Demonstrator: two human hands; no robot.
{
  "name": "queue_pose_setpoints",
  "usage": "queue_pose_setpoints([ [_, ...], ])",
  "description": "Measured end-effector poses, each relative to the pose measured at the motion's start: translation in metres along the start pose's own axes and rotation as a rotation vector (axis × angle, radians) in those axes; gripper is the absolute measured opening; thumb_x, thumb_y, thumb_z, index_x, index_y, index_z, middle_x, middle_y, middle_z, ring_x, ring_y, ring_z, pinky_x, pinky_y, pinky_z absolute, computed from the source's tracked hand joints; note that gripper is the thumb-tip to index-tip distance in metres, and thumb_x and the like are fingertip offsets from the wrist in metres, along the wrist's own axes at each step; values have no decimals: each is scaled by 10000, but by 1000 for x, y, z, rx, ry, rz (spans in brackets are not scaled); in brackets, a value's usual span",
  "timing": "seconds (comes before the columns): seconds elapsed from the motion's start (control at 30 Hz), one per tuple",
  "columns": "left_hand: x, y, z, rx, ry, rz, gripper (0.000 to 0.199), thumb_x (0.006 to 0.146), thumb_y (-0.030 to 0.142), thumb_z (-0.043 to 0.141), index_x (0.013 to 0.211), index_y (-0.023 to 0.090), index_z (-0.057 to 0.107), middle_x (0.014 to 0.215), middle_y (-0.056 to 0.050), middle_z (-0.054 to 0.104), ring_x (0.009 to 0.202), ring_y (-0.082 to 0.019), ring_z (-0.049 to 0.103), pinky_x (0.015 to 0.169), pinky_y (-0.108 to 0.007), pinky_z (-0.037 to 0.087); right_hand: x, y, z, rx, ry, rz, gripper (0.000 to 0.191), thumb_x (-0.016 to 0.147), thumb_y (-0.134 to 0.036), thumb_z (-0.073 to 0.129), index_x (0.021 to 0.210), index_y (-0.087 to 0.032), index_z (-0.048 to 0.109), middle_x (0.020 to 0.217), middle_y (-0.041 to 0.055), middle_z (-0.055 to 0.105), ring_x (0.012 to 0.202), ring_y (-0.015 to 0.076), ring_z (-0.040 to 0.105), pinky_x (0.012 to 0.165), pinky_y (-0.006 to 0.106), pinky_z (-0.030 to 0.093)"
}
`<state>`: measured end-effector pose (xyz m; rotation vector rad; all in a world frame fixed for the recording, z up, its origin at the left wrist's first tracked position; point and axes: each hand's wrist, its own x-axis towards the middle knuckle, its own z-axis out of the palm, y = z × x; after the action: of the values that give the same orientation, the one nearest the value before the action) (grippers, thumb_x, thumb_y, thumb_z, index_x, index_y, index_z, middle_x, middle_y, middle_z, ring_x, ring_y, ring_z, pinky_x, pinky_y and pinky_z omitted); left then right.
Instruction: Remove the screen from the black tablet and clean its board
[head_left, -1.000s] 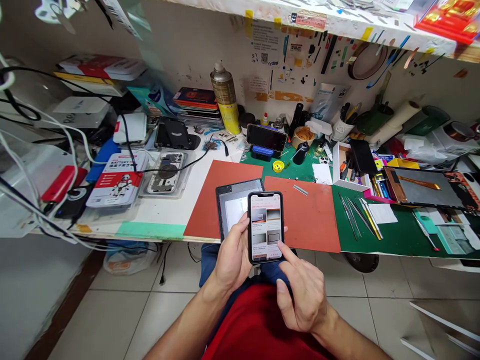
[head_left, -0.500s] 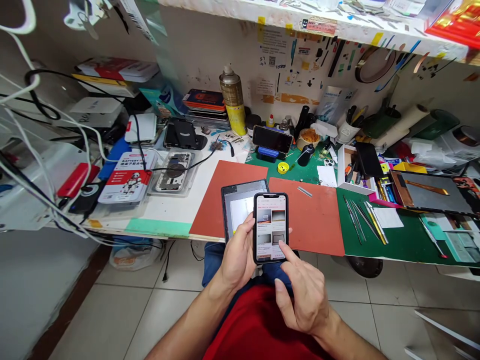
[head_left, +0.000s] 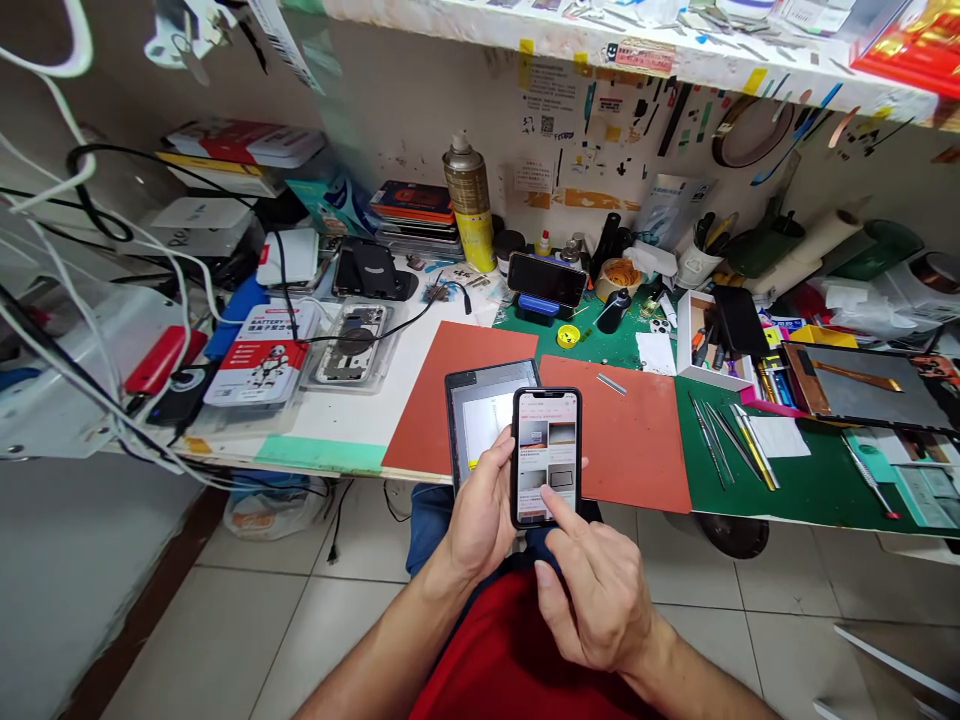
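Note:
A smartphone in a black case (head_left: 546,450), its screen lit with rows of pictures, is upright in my left hand (head_left: 480,515), thumb along its left edge. My right hand (head_left: 596,585) holds nothing; its index fingertip is at the lower middle of the screen, with the thumb apart below. Behind the phone, a tablet-like device with a dark frame (head_left: 456,425) rests at the edge of the reddish-brown mat (head_left: 630,430), partly hidden by the phone and my left hand.
On the right, tweezers (head_left: 711,440) and other thin tools lie on the green mat (head_left: 675,410). A propped phone (head_left: 547,280) and a spray can (head_left: 471,205) stand behind. Cables (head_left: 82,330) hang at the left, and a shelf edge (head_left: 480,35) crosses above.
My right index finger has moved left across the phone screen, from the lower right picture toward the middle. The whole view has shifted slightly.

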<state>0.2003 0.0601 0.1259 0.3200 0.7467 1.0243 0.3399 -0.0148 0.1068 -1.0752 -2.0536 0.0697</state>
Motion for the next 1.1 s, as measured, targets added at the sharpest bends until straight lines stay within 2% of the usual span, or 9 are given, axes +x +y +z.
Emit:
queue_pose_setpoints([
  [0.13,0,-2,0,9,6,13,438,970,383,638,1354,179,686,1318,-116,769,1253,-372,710,1114,-542,541,13,8,-8,-56,-5,6,161,976,-136,521,1037,-97,665,1319,316,718,704,232,724,574,357,511],
  [0.33,1,-7,0,17,29,61,420,979,343,618,1360,185,695,1340,-96,760,1354,-340,642,1188,-482,471,29,14,-10,-121,-147,28,232,1016,-222,477,1071,-109,672,1509,280,605,614,187,639,554,365,468],
  [0.43,1,-8,0,14,29,48,437,975,356,623,1375,195,693,1330,-94,765,1339,-344,654,1185,-492,474,31,13,-10,-136,-134,29,236,1017,-227,470,1089,-118,667,1506,269,612,605,181,636,551,359,462],
  [0.63,1,-5,-2,-3,-21,4,468,971,395,641,1394,196,675,1324,-113,768,1255,-381,708,1120,-547,534,15,12,-16,-44,2,29,199,975,-116,507,1110,-107,652,1393,304,682,806,247,767,609,355,527],
  [0.73,1,-4,-3,4,-20,-7,485,983,408,623,1416,189,651,1322,-127,769,1242,-386,716,1089,-556,556,2,9,-15,-9,35,2,186,951,-70,499,1039,-122,654,1249,287,758,731,235,751,535,350,451],
  [0.83,1,-2,-4,19,-12,-25,483,1000,422,589,1412,176,646,1293,-138,780,1234,-389,721,1066,-557,570,-9,5,-11,11,14,-37,180,940,-81,497,988,-127,664,1124,254,801,635,218,701,497,357,395],
  [1.1,2,-1,-6,24,4,-29,469,1016,412,548,1405,166,637,1269,-146,788,1230,-386,724,1062,-550,571,-24,4,-3,25,-46,-70,182,942,-120,524,1005,-83,690,1244,293,758,643,216,667,504,369,386],
])
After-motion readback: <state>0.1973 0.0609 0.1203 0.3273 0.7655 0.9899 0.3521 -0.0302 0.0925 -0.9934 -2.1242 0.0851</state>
